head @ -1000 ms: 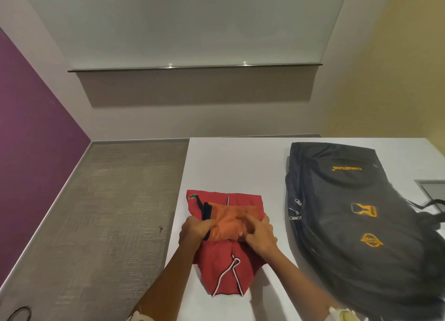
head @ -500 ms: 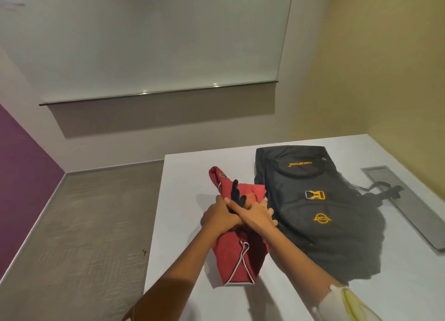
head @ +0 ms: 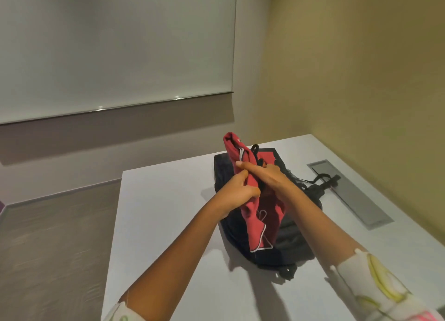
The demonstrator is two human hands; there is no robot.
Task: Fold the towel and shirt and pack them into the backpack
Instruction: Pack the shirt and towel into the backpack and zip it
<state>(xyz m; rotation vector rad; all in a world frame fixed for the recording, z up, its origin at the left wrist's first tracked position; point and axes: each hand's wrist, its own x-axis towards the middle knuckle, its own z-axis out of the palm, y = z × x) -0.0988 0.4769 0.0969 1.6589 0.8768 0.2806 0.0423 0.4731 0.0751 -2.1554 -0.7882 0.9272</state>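
left hand: fingers curled tight, gripping the near edge of the shirt, thumb pressed against the cloth
right hand: clasps the same bundle from the opposite side; index finger lies straight across the red cloth, tip just above the left thumb, other fingers curl round the far side
shirt: red with white piping, folded and bunched, held upright between both hands, clear of the table; top end sticks up above the hands, hem hangs below them
backpack: dark, lying flat directly under the hands; shirt hem hangs in front of it, contact can't tell; opening not visible from here
strap: runs from the backpack out past the right hand onto the grey panel
grey panel: set flush in the tabletop, well right of the right hand
table: white, bare stretch left of the left hand
sleeves: light printed fabric at the near end of both forearms
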